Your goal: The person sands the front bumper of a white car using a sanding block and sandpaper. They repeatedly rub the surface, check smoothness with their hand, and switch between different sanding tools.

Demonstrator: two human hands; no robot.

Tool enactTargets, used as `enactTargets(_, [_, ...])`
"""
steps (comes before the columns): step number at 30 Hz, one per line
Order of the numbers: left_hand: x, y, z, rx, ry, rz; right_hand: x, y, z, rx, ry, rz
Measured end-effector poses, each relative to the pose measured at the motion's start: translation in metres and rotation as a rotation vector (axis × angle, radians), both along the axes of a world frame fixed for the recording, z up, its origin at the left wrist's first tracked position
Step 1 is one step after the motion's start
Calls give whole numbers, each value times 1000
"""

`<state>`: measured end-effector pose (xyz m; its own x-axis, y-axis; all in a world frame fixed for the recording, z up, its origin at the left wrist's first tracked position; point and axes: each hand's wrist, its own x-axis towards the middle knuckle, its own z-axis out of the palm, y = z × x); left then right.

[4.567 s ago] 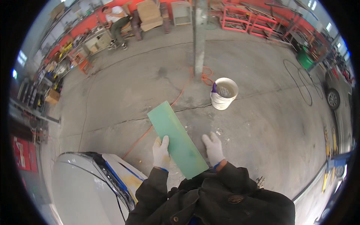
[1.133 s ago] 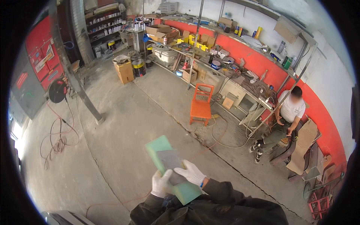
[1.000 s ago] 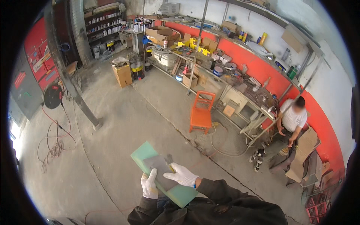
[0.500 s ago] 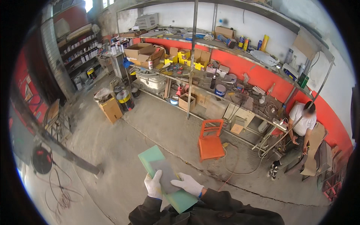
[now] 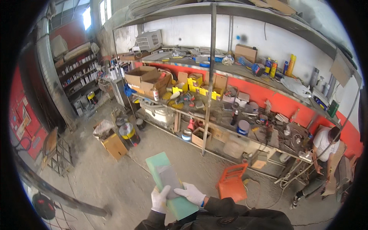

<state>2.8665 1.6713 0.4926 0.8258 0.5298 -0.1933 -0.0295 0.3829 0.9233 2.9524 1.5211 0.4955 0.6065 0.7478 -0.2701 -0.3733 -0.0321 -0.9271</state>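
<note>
Both my hands wear white work gloves and grip a flat bundle in front of my body. Its outer layer is a pale green rectangular sheet point(image 5: 184, 208), with a smaller grey sheet point(image 5: 168, 176) lying on top. My left hand point(image 5: 159, 199) is closed on the left edge, thumb pressed on the grey sheet. From the right, my right hand point(image 5: 191, 194) clasps the bundle, its thumb also over the grey sheet. The fingers underneath are hidden. The material of either sheet I cannot make out.
An orange chair point(image 5: 232, 183) stands right of my hands. Beyond is a metal shelf rack point(image 5: 213, 76) loaded with boxes, cans and tools. A carton point(image 5: 115, 147) and a yellow-black drum point(image 5: 129, 134) sit on the floor. A person point(image 5: 326, 145) is at the far right.
My view has tilted up and closed in on the shelf rack, and the chair appears lower and further right. Both hands keep their hold on the sheets.
</note>
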Motion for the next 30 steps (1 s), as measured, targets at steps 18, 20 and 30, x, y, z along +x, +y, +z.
enactTargets(18, [416, 172, 35, -12, -96, -429, 438, 188, 81, 242, -305, -750])
enactTargets(20, [463, 192, 52, -28, -188, -481, 475, 202, 79, 207, -344, -837])
enactTargets(30, [672, 262, 138, -130, -395, -726, 622, 234, 149, 245, -452, -1070])
